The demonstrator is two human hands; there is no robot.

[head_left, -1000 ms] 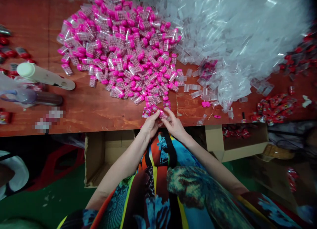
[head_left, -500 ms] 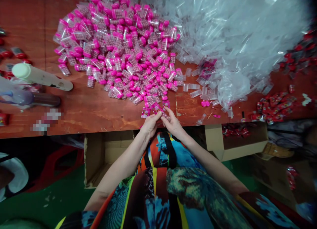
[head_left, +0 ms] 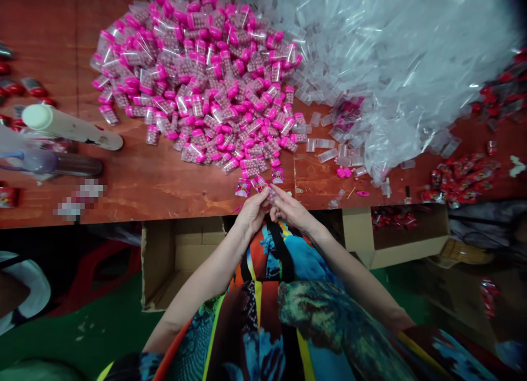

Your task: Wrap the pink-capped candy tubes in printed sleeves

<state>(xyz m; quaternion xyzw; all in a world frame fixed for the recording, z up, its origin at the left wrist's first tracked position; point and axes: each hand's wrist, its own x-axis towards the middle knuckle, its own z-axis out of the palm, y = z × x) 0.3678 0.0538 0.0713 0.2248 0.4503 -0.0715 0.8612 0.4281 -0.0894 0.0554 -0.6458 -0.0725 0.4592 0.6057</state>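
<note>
Vial heap [head_left: 197, 101] on table [head_left: 177, 191], left of plastic bag [head_left: 420, 84]; bottles [head_left: 78, 129] farther left.

Dim, cool light overall; white glare streaks the crumpled, translucent plastic sheeting [head_left: 432, 57]; small highlights dot the clear, pink-capped plastic jars [head_left: 214, 90]; deep shadow lies below the reddish-brown wooden table [head_left: 185, 197]; the edges bend and soften, the upper right corner black.

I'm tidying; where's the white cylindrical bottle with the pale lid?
In the head view, the white bottle is at left on the reddish wooden table, beyond the purple-topped clear bottle and left of the pink-capped clear jars.
</note>
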